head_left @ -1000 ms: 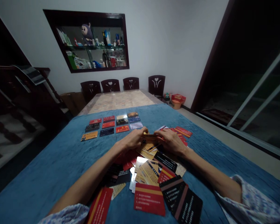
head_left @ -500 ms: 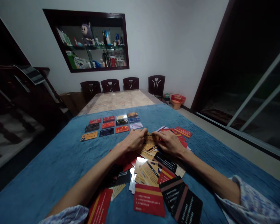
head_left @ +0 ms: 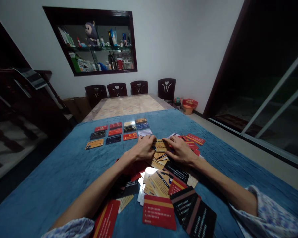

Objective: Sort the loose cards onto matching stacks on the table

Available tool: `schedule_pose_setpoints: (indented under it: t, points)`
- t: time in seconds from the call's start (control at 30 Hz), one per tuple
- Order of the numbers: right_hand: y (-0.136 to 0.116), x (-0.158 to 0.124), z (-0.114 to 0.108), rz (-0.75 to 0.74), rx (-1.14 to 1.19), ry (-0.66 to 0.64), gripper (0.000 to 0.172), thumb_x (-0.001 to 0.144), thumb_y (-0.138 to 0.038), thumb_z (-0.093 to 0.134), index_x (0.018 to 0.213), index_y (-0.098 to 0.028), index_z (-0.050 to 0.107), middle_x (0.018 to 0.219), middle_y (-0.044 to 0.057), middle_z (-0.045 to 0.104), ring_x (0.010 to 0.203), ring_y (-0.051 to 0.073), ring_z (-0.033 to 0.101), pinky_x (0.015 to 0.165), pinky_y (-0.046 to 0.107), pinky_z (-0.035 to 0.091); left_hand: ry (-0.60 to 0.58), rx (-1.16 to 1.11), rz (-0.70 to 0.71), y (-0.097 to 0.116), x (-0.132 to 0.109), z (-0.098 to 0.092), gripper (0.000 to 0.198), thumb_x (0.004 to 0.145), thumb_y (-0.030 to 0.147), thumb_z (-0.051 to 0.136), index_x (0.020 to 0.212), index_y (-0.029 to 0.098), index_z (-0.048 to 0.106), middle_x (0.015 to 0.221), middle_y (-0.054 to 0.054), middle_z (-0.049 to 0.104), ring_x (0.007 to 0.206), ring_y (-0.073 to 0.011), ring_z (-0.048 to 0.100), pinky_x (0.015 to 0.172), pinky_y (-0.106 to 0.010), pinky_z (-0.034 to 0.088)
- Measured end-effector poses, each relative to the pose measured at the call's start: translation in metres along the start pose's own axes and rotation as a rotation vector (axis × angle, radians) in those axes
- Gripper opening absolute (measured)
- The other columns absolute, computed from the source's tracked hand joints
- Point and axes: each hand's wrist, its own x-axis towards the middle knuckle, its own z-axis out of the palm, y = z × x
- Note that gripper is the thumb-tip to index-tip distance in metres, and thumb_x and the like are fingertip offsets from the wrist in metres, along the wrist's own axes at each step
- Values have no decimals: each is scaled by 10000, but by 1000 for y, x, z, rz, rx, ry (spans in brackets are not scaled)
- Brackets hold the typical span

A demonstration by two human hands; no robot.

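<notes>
Between my two hands is a gold VIP card (head_left: 160,146), its printed face toward me. My left hand (head_left: 144,147) grips its left edge, fingers closed. My right hand (head_left: 180,150) holds the right edge with thumb and fingers. Under and in front of the hands lies a loose, overlapping heap of cards: gold cards (head_left: 157,185), a red card (head_left: 159,211) and black cards (head_left: 201,218). More red cards (head_left: 195,138) lie beyond my right hand. My forearms hide part of the heap.
Cards stand in neat rows on the blue cloth (head_left: 52,172) at the left, including an orange card (head_left: 94,144) and a dark blue card (head_left: 113,139). The bare far end of the table (head_left: 131,104) has several chairs (head_left: 166,89) behind it.
The gold card has tilted up, so its VIP print shows more clearly. My hands have shifted only slightly around its edges; the other cards lie as before.
</notes>
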Motion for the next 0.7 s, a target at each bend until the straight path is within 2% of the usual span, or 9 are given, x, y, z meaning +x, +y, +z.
schedule_pose_setpoints:
  t: [0.23,0.4,0.7]
  points:
    - [-1,1,-4,-28,-15,-28,454,890,-338,562,1283,-112,568,1009,149,610,920,268,543,772,398,477,-17,-13,-2,-1,-1,-1,397,781,238,599,1148,184,460,1146,-108,585,1101,-266,528,992,-443,343]
    - [1,1,-5,-36,-10,-16,419,912,-370,548,1282,-174,567,1032,135,627,957,271,549,806,411,474,-42,-12,9,-3,0,-4,358,801,231,575,1136,179,463,1125,-99,600,1080,-254,533,1000,-444,332]
    - [3,1,-8,-57,-104,-39,429,894,-447,601,1238,-190,611,1049,130,619,966,274,520,813,413,448,-90,64,37,1,-4,-15,287,831,252,572,1095,168,498,1127,-114,565,1084,-260,517,1028,-475,316]
